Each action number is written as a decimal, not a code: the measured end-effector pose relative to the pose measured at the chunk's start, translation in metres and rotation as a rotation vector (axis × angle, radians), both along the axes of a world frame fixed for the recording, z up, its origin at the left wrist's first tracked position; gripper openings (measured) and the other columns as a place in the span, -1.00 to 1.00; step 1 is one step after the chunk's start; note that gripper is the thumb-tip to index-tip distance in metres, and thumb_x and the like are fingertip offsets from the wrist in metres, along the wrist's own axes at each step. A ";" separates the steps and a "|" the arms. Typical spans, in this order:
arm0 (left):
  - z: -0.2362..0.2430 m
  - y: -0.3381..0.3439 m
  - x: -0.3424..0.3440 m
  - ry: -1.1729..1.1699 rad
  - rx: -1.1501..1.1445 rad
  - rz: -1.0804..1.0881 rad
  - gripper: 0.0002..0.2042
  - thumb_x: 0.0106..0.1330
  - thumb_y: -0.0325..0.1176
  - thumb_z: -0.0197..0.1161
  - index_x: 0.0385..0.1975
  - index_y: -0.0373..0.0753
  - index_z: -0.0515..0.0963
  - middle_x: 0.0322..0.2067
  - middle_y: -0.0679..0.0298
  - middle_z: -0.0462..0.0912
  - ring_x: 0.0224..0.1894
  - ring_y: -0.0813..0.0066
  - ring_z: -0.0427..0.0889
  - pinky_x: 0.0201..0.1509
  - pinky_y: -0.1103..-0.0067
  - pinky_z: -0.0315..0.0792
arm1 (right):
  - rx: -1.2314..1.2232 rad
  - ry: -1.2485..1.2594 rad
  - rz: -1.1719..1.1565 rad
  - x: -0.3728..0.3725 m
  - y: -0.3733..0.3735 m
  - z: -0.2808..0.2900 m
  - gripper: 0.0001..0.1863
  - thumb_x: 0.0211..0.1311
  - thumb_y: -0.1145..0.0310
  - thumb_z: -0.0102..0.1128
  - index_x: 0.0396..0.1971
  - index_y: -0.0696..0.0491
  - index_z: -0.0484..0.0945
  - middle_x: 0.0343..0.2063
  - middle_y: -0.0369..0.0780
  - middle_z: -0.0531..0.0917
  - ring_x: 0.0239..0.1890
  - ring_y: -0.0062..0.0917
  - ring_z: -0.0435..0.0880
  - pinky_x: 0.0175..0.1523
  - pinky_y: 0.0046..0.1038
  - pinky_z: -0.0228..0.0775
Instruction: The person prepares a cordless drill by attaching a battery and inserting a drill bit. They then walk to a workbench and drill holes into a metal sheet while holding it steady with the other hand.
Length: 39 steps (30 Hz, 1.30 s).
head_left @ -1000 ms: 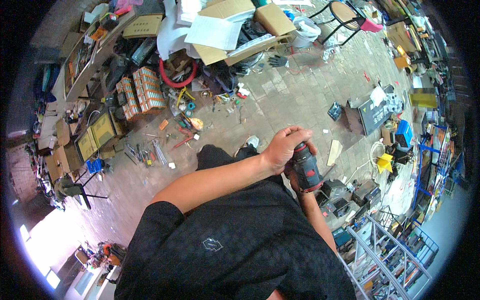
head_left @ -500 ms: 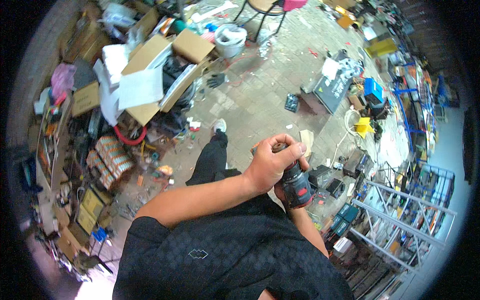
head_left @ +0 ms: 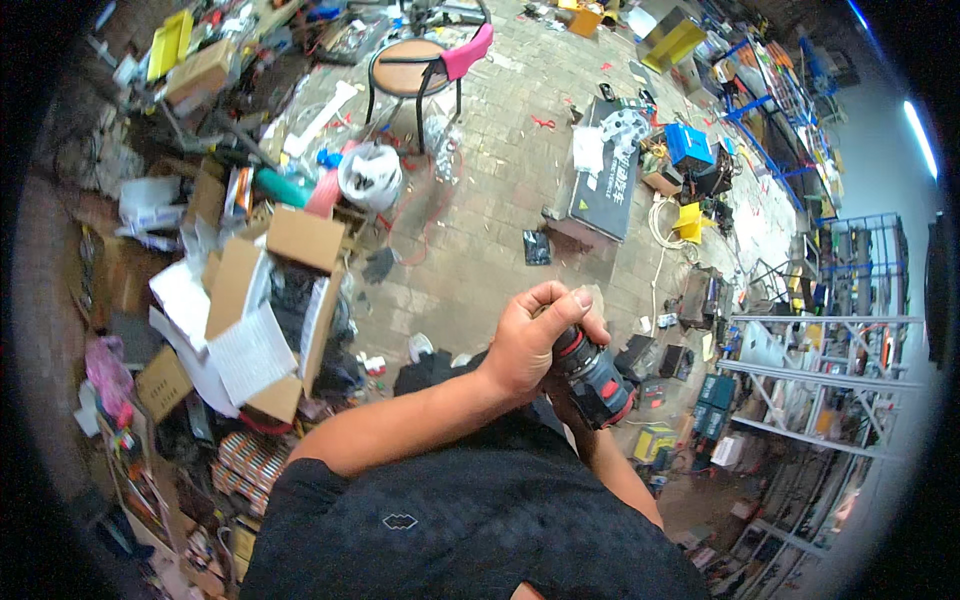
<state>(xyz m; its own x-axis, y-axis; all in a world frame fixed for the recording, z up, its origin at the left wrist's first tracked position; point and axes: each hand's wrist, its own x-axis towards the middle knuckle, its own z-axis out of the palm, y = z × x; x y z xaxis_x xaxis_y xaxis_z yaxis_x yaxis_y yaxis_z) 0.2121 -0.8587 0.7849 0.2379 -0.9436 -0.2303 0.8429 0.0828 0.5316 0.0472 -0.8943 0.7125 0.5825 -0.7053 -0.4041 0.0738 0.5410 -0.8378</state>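
A black and red cordless drill (head_left: pixel 598 388) is held in front of my body, its nose tilted away from me. My left hand (head_left: pixel 535 335) is closed round the nose end, thumb on top, hiding the chuck and whatever may be in it. From the lower right my right forearm (head_left: pixel 615 468) reaches under the drill. My right hand (head_left: pixel 568 408) is at the grip, mostly hidden by the drill body. Beyond my left fist lies a pale flat scrap (head_left: pixel 597 295), partly covered. Below my arms the tip of a white shoe (head_left: pixel 420 346) shows on the floor.
At left are opened cardboard boxes (head_left: pixel 305 238), a white lined bucket (head_left: pixel 370 178) and a dark glove (head_left: pixel 379 265). A chair (head_left: pixel 408 68) stands ahead. To the right lie a long dark box (head_left: pixel 603 200), a blue box (head_left: pixel 688 147) and a metal frame (head_left: pixel 825 370). Brick floor (head_left: pixel 470 215) runs between.
My view has turned and moved forward; the chair and boxes sit differently in it. The outstretched leg is now mostly under my arms. Both hands stay at the drill.
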 end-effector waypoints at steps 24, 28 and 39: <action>0.006 -0.417 0.198 0.055 0.048 0.099 -0.78 0.49 -0.23 0.33 -0.21 -0.24 0.50 -0.32 -0.01 0.77 -0.29 0.38 0.75 -0.12 0.41 0.68 | -0.998 0.321 0.339 0.177 -0.417 -0.043 -0.47 0.53 0.34 0.24 0.39 0.13 0.36 0.29 -0.15 0.47 0.33 -0.34 0.42 0.44 -0.25 0.26; 0.003 -0.492 0.238 0.109 -0.032 0.053 -0.79 0.50 -0.24 0.32 -0.22 -0.24 0.50 -0.32 0.01 0.79 -0.34 0.46 0.73 -0.11 0.47 0.64 | -0.778 0.117 0.213 0.233 -0.481 -0.022 -0.50 0.51 0.36 0.25 0.36 0.11 0.39 0.27 -0.16 0.51 0.31 -0.31 0.43 0.44 -0.23 0.26; 0.023 -0.644 0.317 0.084 -0.043 -0.039 -0.76 0.45 -0.18 0.40 -0.27 -0.21 0.56 -0.35 0.16 0.78 -0.29 0.53 0.69 -0.10 0.53 0.58 | -0.595 0.221 -0.016 0.301 -0.620 -0.018 -0.37 0.48 0.30 0.32 0.41 0.12 0.28 0.29 -0.20 0.45 0.34 -0.33 0.40 0.48 -0.28 0.21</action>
